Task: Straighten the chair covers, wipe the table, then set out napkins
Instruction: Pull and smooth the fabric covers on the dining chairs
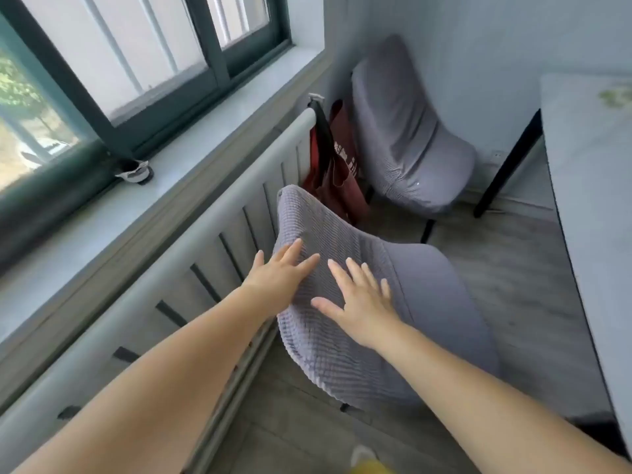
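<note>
A chair in a grey ribbed stretch cover (pixel 345 340) stands right in front of me, its back toward the radiator. My left hand (pixel 278 278) lies flat on the left side of the backrest with fingers spread. My right hand (pixel 360 299) lies flat on the backrest's front face, fingers apart, holding nothing. A second grey-covered chair (pixel 407 131) stands in the far corner. The white table (pixel 588 186) runs along the right edge, with a greenish smudge near its far end.
A white slatted radiator cover (pixel 191 268) runs along the left under the window sill (pixel 143 206). A red bag (pixel 337 169) hangs from the radiator's far end. A small dark pot (pixel 135 169) sits on the sill. The black table leg (pixel 509 165) stands beside the far chair.
</note>
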`<act>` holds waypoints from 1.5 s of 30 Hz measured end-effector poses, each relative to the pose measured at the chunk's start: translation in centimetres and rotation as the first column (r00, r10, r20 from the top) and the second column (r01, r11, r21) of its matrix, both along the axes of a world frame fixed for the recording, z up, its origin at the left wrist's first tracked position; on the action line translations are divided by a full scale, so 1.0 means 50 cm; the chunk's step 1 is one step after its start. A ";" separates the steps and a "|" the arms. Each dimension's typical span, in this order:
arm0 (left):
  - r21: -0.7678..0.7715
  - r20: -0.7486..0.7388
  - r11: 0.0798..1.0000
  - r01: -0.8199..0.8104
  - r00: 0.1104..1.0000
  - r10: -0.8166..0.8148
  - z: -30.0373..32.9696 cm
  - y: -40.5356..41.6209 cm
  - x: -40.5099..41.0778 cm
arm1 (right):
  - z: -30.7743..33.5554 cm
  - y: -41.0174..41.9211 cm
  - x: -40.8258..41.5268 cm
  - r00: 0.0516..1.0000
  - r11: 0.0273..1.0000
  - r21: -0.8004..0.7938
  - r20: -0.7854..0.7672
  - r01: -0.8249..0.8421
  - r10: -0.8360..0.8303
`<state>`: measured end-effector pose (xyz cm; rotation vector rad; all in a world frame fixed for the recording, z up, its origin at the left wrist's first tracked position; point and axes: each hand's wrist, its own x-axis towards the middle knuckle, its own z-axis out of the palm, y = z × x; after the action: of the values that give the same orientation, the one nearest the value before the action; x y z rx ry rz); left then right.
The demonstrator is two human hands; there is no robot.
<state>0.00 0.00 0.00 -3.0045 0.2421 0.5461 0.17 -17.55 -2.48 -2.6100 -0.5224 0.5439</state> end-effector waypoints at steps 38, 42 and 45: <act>0.069 0.190 0.606 0.792 0.586 -0.788 0.009 -0.114 0.178 | 0.029 -0.063 -0.128 0.770 0.776 0.010 0.122 0.631 -0.627; -0.003 0.221 0.646 0.764 0.630 -0.744 0.021 -0.216 0.150 | 0.051 -0.181 -0.143 0.753 0.755 -0.025 0.107 0.655 -0.649; -0.057 0.235 0.659 0.750 0.652 -0.721 0.020 -0.278 0.112 | 0.055 -0.259 -0.164 0.744 0.741 -0.077 0.089 0.668 -0.662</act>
<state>5.59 -13.92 0.99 -2.6794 1.4650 0.1387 -8.03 -30.50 0.29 -2.6638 0.4548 0.2528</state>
